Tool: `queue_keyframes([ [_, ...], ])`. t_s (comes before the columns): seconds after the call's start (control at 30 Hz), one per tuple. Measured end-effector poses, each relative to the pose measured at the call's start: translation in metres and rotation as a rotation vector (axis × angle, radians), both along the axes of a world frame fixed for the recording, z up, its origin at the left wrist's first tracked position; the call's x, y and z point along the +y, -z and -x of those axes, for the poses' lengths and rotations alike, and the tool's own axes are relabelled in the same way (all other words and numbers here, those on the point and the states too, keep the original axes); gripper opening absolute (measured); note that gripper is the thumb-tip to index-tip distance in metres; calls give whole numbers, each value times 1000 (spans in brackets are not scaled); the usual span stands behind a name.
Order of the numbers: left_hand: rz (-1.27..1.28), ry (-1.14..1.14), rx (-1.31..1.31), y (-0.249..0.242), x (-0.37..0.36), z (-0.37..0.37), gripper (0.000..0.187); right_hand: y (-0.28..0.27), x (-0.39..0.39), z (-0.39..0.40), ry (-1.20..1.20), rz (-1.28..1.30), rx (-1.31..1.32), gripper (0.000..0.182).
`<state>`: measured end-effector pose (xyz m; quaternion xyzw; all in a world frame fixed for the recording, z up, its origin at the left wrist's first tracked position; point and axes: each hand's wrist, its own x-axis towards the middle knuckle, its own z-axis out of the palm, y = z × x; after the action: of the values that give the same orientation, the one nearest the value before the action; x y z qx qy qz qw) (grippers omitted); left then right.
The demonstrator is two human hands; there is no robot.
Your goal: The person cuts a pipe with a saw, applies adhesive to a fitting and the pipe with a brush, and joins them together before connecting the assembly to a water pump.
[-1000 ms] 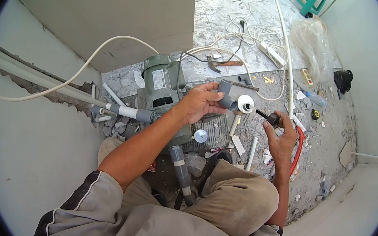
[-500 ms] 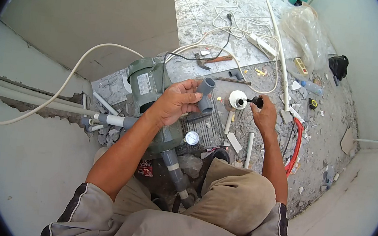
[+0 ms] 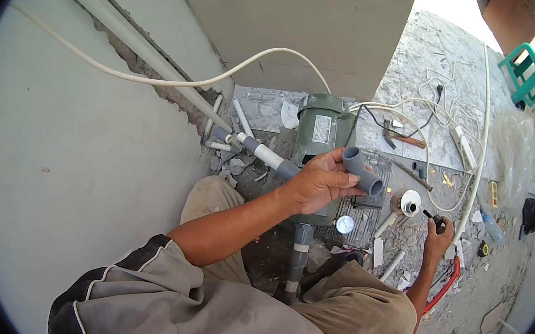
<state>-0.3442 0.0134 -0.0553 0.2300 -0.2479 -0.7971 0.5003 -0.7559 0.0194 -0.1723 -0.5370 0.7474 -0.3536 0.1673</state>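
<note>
My left hand [image 3: 321, 184] grips a grey PVC pipe elbow [image 3: 363, 172], thumb on its side, both open ends showing. Behind that hand stands a green water pump [image 3: 321, 124] with a pressure gauge [image 3: 344, 224] near its base. My right hand [image 3: 440, 236] pinches the black brush cap [image 3: 436, 221] of a can, its short applicator pointing left. Just left of it, the can [image 3: 410, 203] has a white top and an uncovered dark mouth. The applicator is apart from the can.
Grey-and-white pipe [image 3: 262, 153] runs from the pump to the wall. A hammer [image 3: 404, 137], a power strip [image 3: 464, 148] and a loose grey fitting [image 3: 419, 169] lie beyond. Rubble, a red hose [image 3: 442, 291] and a tape measure [image 3: 483, 249] are at right; a green stool [image 3: 525, 73] stands farther back.
My view has swung left, so the scene sits farther right. The applicator has come away from the can's mouth to its right. The elbow has turned in my left hand.
</note>
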Motion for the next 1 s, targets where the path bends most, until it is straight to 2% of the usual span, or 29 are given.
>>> queue_keyframes([
  [0.17,69,-178,-52,-21,22,-64,36,2,2,4,2,12,-40,39],
  [0.33,106,-394,-252,-40,45,-135,36,7,0,12,-27,35,-55,39],
  [0.5,69,-571,-325,-39,61,-191,36,3,-6,9,-16,-13,-31,39],
  [0.83,32,-504,-163,-32,67,-195,33,-14,4,-6,-17,126,-81,32],
  [1.0,45,-455,-134,-24,65,-194,37,-15,9,-3,36,52,-32,37],
])
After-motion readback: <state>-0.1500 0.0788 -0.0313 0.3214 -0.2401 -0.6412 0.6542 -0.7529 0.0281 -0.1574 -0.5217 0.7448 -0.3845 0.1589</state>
